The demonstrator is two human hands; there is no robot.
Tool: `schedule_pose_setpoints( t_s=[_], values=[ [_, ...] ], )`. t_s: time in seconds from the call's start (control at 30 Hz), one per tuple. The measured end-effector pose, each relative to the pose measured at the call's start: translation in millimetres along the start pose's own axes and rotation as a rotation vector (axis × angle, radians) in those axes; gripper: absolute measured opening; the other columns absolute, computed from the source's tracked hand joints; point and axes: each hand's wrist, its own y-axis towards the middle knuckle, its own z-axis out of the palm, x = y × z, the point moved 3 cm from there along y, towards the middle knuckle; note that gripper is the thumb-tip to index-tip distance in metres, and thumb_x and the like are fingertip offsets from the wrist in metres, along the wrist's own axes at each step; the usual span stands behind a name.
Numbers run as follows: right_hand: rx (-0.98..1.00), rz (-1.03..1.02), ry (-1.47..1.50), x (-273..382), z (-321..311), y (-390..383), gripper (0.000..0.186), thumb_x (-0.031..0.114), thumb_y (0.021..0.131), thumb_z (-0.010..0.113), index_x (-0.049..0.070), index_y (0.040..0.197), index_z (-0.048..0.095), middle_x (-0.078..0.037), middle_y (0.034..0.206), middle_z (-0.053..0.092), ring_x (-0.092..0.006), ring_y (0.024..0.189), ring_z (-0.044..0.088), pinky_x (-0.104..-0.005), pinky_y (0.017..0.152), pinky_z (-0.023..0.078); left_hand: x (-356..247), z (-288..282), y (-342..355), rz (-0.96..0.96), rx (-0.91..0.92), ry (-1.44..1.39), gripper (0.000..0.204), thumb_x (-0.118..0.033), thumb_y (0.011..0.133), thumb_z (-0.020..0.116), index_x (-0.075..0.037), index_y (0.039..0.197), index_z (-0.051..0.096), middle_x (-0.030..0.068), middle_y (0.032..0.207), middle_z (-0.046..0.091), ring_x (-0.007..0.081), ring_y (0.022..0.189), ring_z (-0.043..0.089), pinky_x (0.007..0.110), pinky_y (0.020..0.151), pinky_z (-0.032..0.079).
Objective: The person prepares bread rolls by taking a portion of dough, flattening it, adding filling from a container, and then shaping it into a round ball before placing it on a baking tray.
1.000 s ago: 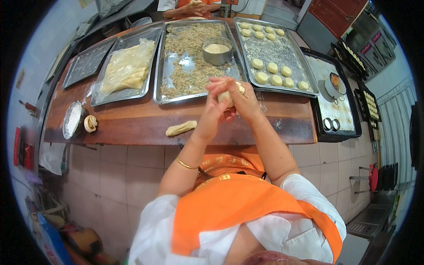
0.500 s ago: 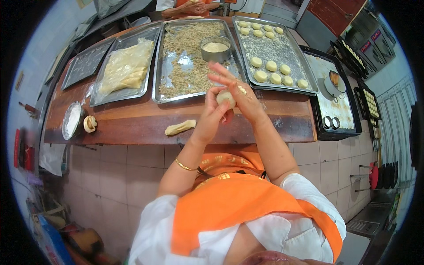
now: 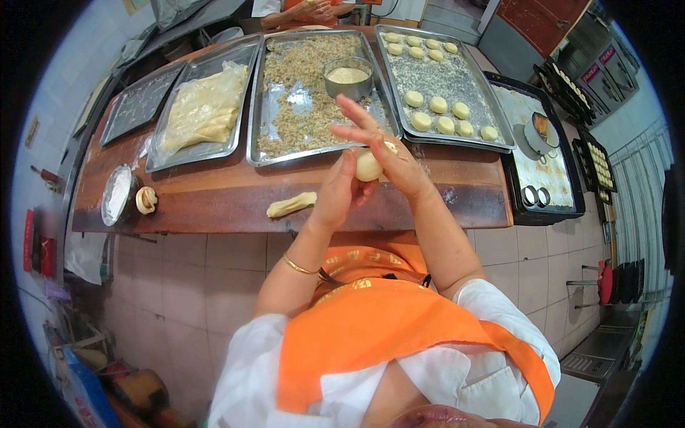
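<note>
A round, pale dough ball (image 3: 369,166) is cupped between my hands above the table's near edge. My left hand (image 3: 338,191) curls round its left side and underside. My right hand (image 3: 399,165) presses against its right side, with some fingers stretched out past it to the upper left. A small pale lump (image 3: 390,147) shows at the right palm; I cannot tell if it is part of the ball. On the wooden table, left of my hands, lies a long strip of dough (image 3: 291,205).
A tray of crumbly filling (image 3: 285,132) holds a metal bowl (image 3: 348,80). To its right stands a floured tray (image 3: 457,78) with several dough rounds. Further left are plastic-covered dough (image 3: 203,107) and a flour bowl (image 3: 118,196). A co-worker's hands (image 3: 314,11) are across the table.
The dough ball has turned between my hands and shows more of its smooth side. My left thumb has shifted off its front. The trays and the dough strip have stayed in place.
</note>
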Motion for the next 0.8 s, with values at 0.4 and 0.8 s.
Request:
schedule_pose_setpoints(
  t_s=[0.4, 0.8],
  values=[
    [-0.015, -0.007, -0.042, 0.2, 0.8, 1.9, 0.071, 0.057, 0.103, 0.032, -0.001, 0.108, 0.073, -0.014, 0.140, 0.056, -0.0282, 0.144, 0.034, -0.0433, 0.114, 0.033, 5.1, -9.2, -1.7, 0.050, -0.020, 0.081, 0.050, -0.049, 0.100, 0.053, -0.009, 0.128, 0.042, 0.0005, 0.082, 0.054, 0.0065, 0.059, 0.046, 0.021, 0.050, 0.036],
    [0.000, 0.036, 0.001, -6.8, 0.3, 2.8, 0.073, 0.060, 0.103, 0.030, 0.001, 0.103, 0.074, -0.016, 0.133, 0.061, -0.0290, 0.144, 0.034, -0.0448, 0.115, 0.030, 13.5, -12.5, -1.2, 0.131, -0.132, 0.220, 0.049, -0.054, 0.102, 0.043, -0.009, 0.118, 0.048, 0.0017, 0.088, 0.055, 0.0066, 0.058, 0.046, 0.022, 0.048, 0.035]
  ],
)
